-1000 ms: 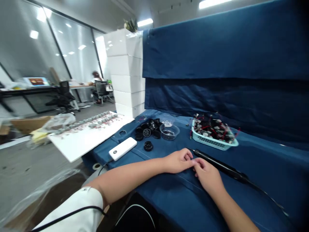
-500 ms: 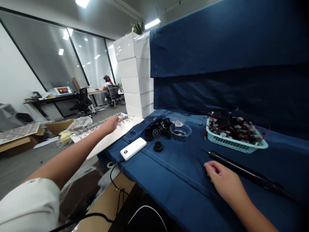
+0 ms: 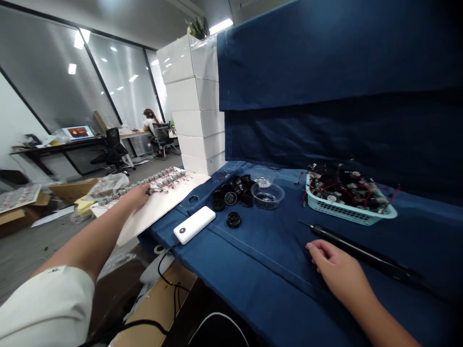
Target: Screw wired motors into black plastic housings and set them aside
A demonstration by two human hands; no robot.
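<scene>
While the left hand (image 3: 139,196) is over at the white board (image 3: 177,198), its fingertips are at the small grey motors (image 3: 168,179) with thin red leads. Motors sit in rows on that board, left of the blue cloth-covered tabletop (image 3: 260,250). Left fingers are bent, hand seen from the back; can't tell if they're pinching a motor or just touching. Right hand (image 3: 327,255) is over the tabletop, fingers curled, thumb tip pressed to forefinger; can't tell if anything tiny sits between.

Just beyond the right hand: black electric screwdriver (image 3: 361,253), lying diagonally, thin metal tip toward the middle of the tabletop. Behind it, light-blue basket (image 3: 343,210), heaped with wired parts (image 3: 352,185), some red leads over the rim.

Mid-tabletop: one black wheel-like part (image 3: 233,220) on its own, pile of similar black parts (image 3: 238,188) behind it, clear plastic bowl (image 3: 279,196) just right of the pile. White power bank (image 3: 195,225) near the left edge, black cable (image 3: 161,270) off its near end.

Further out: stacked white boxes (image 3: 197,96) behind the board, plant (image 3: 197,28) on top. Far left, a seated person (image 3: 150,123) at another desk.
</scene>
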